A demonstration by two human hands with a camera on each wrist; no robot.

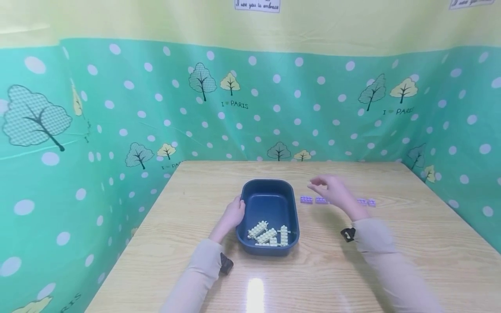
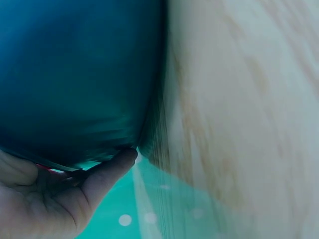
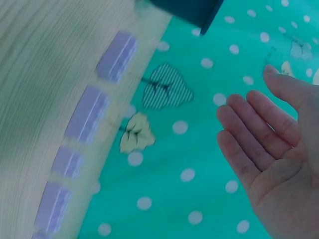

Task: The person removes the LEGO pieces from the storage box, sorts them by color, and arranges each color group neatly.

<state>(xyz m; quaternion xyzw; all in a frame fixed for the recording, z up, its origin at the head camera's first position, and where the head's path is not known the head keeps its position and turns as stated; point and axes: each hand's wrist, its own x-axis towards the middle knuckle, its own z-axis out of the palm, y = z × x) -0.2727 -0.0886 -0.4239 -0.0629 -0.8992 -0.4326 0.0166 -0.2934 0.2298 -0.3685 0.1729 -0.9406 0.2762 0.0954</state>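
Note:
My left hand (image 1: 233, 213) grips the left rim of a dark blue plastic bin (image 1: 270, 184). In the left wrist view, the thumb of that hand (image 2: 65, 204) lies along the bin's outer wall (image 2: 75, 74). Several pale cream toy building bricks (image 1: 267, 235) lie jumbled at the near end inside the bin. My right hand (image 1: 330, 189) is raised above a row of purple building bricks (image 1: 306, 200) to the right of the bin. Its fingers are slightly bent, with nothing held, in the right wrist view, where the purple bricks (image 3: 85, 114) show end to end with gaps. In the head view my hand hides part of the row.
A light wooden table (image 1: 176, 226) carries the bin and the bricks. Behind it and at both sides hangs a green dotted curtain (image 1: 238, 117) with tree prints. A dark wrist-worn device (image 1: 348, 234) sits on the right sleeve, another (image 1: 225, 264) on the left.

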